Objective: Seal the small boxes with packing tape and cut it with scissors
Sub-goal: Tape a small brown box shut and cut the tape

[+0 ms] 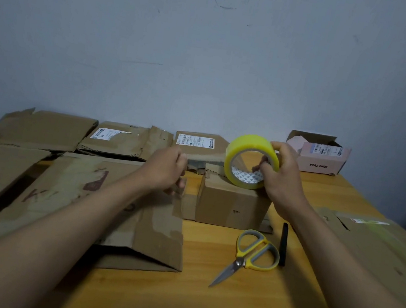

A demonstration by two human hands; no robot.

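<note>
Tape roll (251, 160) sits gripped in the right hand (282, 175) above the small box (232, 205); the left hand (166, 168), fingers curled, apparently pinches the free end, which should be pulled taut and level over the seam.

- I see a yellow tape roll (251, 160), its core printed with a grey-and-white triangle pattern.
- My scissors (251, 254) have yellow-and-grey handles.
- Plain brown small box (232, 205).
- Pink box (322, 157) behind.
- Orange-tan wooden table (201, 305).
- Grey-blue wall (209, 63).

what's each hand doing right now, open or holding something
Left hand: fingers curled at the small box's left side; what they hold cannot be told.
Right hand: grips the yellow tape roll above the box.
</note>
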